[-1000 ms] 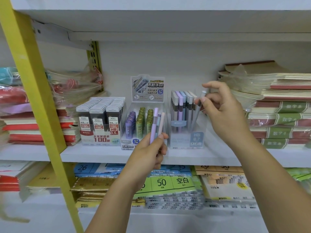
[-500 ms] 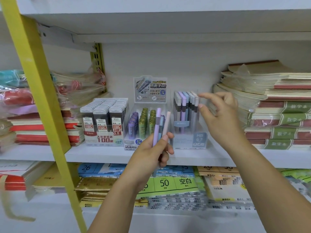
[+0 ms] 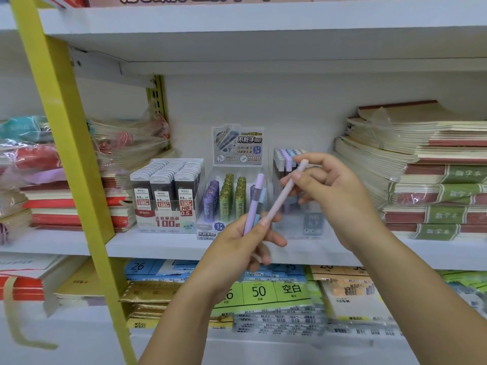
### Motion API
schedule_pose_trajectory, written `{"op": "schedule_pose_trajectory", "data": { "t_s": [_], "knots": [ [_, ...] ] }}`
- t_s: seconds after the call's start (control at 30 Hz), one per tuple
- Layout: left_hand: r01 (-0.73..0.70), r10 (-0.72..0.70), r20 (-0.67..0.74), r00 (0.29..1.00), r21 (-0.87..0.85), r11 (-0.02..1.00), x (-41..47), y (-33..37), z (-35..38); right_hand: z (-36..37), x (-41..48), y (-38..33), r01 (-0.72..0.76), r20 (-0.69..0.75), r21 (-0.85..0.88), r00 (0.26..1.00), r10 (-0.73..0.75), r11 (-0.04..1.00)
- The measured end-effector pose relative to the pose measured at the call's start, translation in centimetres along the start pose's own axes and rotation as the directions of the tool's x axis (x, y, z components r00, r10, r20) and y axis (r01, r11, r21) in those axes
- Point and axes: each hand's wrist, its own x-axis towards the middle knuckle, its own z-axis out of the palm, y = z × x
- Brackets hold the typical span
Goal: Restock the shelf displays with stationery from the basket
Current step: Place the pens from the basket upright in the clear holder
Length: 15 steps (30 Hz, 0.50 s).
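My left hand [image 3: 238, 245] grips a small bunch of pastel mechanical pencils in front of the middle shelf; a purple pencil [image 3: 253, 204] and a blue one behind it stand upright. My right hand [image 3: 334, 194] pinches the upper part of a pink pencil [image 3: 286, 192], which leans up to the right with its lower end still at my left fingers. Behind my right hand stands a clear display box [image 3: 283, 162] of upright pastel pencils, mostly hidden. The basket is out of view.
A tray of green and purple lead tubes [image 3: 229, 198] and a box of 0.5 lead cases [image 3: 168, 191] stand left of the pencil box. Notebook stacks [image 3: 432, 177] fill the shelf's right end. A yellow upright [image 3: 66, 154] crosses the left. Paper packs lie on the shelf below.
My right hand left the display box, came down left and took hold of the pink pencil in my left hand's bunch. The view moved closer to the shelf.
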Motion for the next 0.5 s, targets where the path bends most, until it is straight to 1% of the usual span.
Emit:
{"op": "schedule_pose_trajectory", "data": {
  "t_s": [0.07,0.17,0.23,0.3,0.4,0.5],
  "knots": [
    [0.002,-0.003,-0.042,0.999,-0.028,1.000,-0.1,0.0,-0.7,-0.7,0.1,-0.1,-0.028,0.020,0.026,0.999,0.028,0.999],
    [-0.034,0.018,-0.165,0.986,-0.090,0.995,0.0,0.3,-1.7,-1.6,-0.1,-0.2,-0.099,0.123,0.013,0.988,0.097,0.995],
    [-0.080,0.053,-0.239,0.970,-0.105,0.991,0.0,0.7,-2.2,-2.2,-0.3,0.0,-0.144,0.207,-0.094,0.965,0.160,0.985],
    [-0.122,0.088,-0.274,0.958,-0.108,0.987,-0.1,1.0,-2.5,-2.3,-0.5,0.2,-0.163,0.281,-0.214,0.934,0.221,0.963],
    [-0.108,0.094,-0.268,0.959,-0.037,0.993,-0.3,1.2,-2.4,-1.9,-1.0,0.2,-0.122,0.326,-0.345,0.914,0.241,0.931],
    [-0.070,0.080,-0.221,0.972,0.052,0.996,-0.4,1.3,-2.1,-1.1,-1.6,0.1,-0.002,0.330,-0.505,0.923,0.196,0.863]
  ]
}}
